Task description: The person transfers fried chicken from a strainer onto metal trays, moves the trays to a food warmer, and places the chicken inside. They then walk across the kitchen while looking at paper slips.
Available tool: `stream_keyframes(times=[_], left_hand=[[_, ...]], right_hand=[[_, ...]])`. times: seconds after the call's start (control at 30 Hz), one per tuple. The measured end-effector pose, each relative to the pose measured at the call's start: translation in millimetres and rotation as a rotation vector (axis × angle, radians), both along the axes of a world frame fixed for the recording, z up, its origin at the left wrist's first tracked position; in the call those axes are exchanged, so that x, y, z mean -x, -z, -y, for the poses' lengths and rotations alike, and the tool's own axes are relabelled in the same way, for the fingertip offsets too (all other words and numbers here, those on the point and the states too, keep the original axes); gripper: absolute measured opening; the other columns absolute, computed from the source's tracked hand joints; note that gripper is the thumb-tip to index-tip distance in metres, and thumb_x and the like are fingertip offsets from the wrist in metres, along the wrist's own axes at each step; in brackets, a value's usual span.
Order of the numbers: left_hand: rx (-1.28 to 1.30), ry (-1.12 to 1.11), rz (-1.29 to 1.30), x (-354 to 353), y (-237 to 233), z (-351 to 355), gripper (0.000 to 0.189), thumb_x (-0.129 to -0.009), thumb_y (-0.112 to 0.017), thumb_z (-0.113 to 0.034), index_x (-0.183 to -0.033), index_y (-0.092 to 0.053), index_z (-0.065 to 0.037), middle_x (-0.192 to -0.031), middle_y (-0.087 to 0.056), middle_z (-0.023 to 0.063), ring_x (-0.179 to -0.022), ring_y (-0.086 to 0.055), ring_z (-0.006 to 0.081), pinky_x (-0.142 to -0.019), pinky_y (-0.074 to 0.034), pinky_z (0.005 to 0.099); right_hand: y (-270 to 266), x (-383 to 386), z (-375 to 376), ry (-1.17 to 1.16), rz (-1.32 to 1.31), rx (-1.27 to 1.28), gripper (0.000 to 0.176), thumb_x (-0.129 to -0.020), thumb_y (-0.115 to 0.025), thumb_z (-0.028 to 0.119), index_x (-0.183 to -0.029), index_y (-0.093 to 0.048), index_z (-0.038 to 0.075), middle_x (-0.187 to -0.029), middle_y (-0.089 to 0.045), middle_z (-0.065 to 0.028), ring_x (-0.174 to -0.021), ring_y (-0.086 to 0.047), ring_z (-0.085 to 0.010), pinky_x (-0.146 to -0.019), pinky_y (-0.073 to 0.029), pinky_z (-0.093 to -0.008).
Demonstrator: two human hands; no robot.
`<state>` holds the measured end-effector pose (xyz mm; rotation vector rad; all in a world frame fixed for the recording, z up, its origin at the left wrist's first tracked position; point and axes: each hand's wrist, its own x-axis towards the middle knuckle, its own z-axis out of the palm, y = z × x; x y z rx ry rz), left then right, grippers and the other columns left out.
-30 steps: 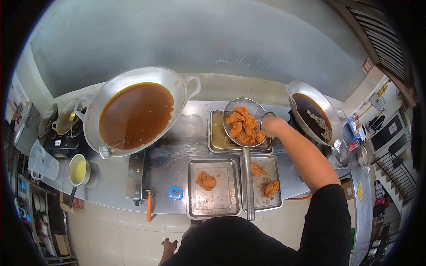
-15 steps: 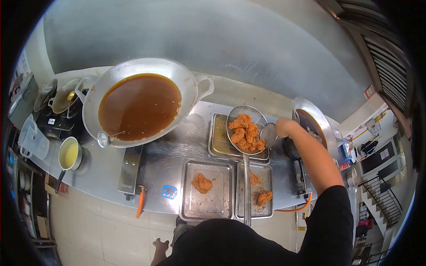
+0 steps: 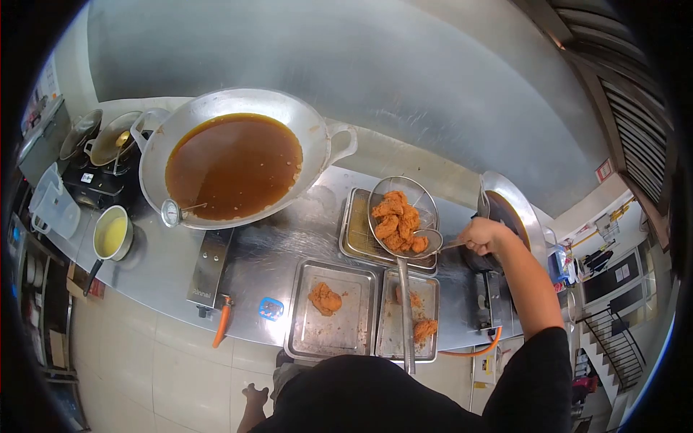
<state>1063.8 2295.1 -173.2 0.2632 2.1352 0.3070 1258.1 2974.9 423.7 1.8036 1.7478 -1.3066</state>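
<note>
My right hand [image 3: 485, 237] is closed round the handle of a small wire skimmer [image 3: 434, 240]. Its bowl overlaps the lower right edge of a large wire strainer [image 3: 426, 198], with a piece of fried chicken [image 3: 420, 244] at the bowl. Several more pieces of fried chicken [image 3: 394, 216] are heaped in the large strainer, which rests over a rectangular wire basket [image 3: 354, 234]; its long handle reaches toward my body across a metal tray [image 3: 429, 289]. My left hand [image 3: 255, 395] hangs low beside my body, fingers apart, holding nothing.
A big wok [image 3: 317, 137] of brown oil with a thermometer [image 3: 170, 212] stands left. Another wok [image 3: 530, 209] is beyond my right hand. One chicken piece lies on the left tray [image 3: 339, 343]. A saucepan [image 3: 124, 247] of yellow liquid sits near the counter's left edge.
My right hand and the small skimmer have come down, closer to me. The skimmer's bowl now overlaps the large strainer's lower edge. The view has shifted slightly.
</note>
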Motion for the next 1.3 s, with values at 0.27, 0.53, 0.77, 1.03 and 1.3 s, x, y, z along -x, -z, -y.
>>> stream_keyframes(times=[0.27,0.53,0.77,1.03,1.3], left_hand=[[-0.052,-0.218,-0.014,-5,-63,-28,0.082,-0.074,-0.073,-0.030,-0.137,-0.036,0.008,-0.138,-0.026,0.0352,-0.121,-0.046,0.0472,-0.103,-0.043,0.0455],[0.050,-0.215,0.041,10,-82,-19,0.085,-0.073,-0.072,-0.033,-0.138,-0.035,0.007,-0.139,-0.025,0.0356,-0.123,-0.045,0.0467,-0.103,-0.043,0.0445],[-0.022,-0.124,-0.067,23,-70,-17,0.086,-0.074,-0.073,-0.037,-0.138,-0.036,0.007,-0.141,-0.023,0.0362,-0.127,-0.040,0.0470,-0.107,-0.038,0.0446],[-0.038,-0.078,-0.027,33,-88,-31,0.085,-0.075,-0.071,-0.039,-0.138,-0.037,0.008,-0.142,-0.028,0.0368,-0.135,-0.027,0.0475,-0.112,-0.030,0.0442],[-0.011,0.003,-0.074,40,-78,-14,0.085,-0.076,-0.070,-0.042,-0.135,-0.039,0.010,-0.138,-0.037,0.0341,-0.132,-0.031,0.0454,-0.113,-0.027,0.0425]], right_hand=[[-6,-73,34,0.186,-0.321,-0.046,0.016,-0.092,-0.052,0.007,-0.097,-0.064,-0.003,-0.057,-0.037,0.0032,-0.045,-0.028,-0.0074,-0.039,-0.022,-0.0235],[6,-132,61,0.160,-0.353,-0.099,0.029,-0.091,-0.051,0.004,-0.119,-0.060,-0.002,-0.059,-0.045,0.0022,-0.045,-0.036,-0.0059,-0.038,-0.028,-0.0220],[2,-128,121,-0.258,-0.250,-0.348,0.032,-0.087,-0.053,0.005,-0.116,-0.065,-0.001,-0.067,-0.060,-0.0059,-0.050,-0.051,-0.0146,-0.051,-0.043,-0.0303],[28,-39,203,-0.890,0.066,-0.757,0.038,-0.079,-0.056,0.003,-0.116,-0.064,0.005,-0.088,-0.068,-0.0209,-0.079,-0.067,-0.0371,-0.072,-0.052,-0.0462],[8,-41,195,-0.813,0.139,-1.093,0.037,-0.079,-0.054,0.004,-0.116,-0.060,0.004,-0.076,-0.067,-0.0175,-0.068,-0.067,-0.0339,-0.059,-0.053,-0.0446]])
